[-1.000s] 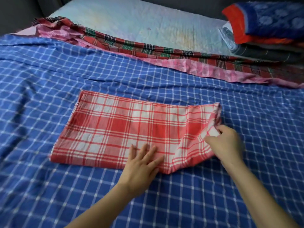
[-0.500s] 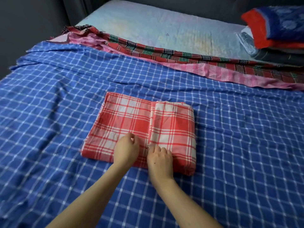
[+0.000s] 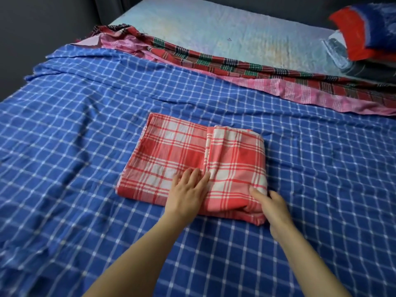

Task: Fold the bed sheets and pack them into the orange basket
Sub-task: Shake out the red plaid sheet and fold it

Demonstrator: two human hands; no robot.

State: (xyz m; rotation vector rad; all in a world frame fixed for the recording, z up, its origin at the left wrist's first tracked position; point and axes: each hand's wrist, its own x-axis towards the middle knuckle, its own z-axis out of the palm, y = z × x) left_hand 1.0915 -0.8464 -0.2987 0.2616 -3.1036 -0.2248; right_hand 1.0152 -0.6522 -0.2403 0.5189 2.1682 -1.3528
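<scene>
A folded red-and-white checked sheet (image 3: 192, 161) lies on the blue checked sheet (image 3: 85, 136) that is spread over the bed. Its right third is folded over onto the middle. My left hand (image 3: 188, 191) rests flat on the sheet's near edge, fingers straight, beside the folded flap's edge. My right hand (image 3: 271, 205) grips the near right corner of the folded sheet, thumb on top and fingers tucked under the layers. The orange basket is not in view.
A dark red tartan sheet (image 3: 235, 65) and a pink sheet (image 3: 300, 95) lie crumpled across the bed behind the blue one. Bare pale mattress (image 3: 214, 28) shows at the back. A red-and-blue pillow (image 3: 368, 26) and folded cloths are stacked at the far right.
The right end of the red sheet was folded over leftward onto the middle. My right hand then moved back to the near right corner, and my left hand flattened beside the flap.
</scene>
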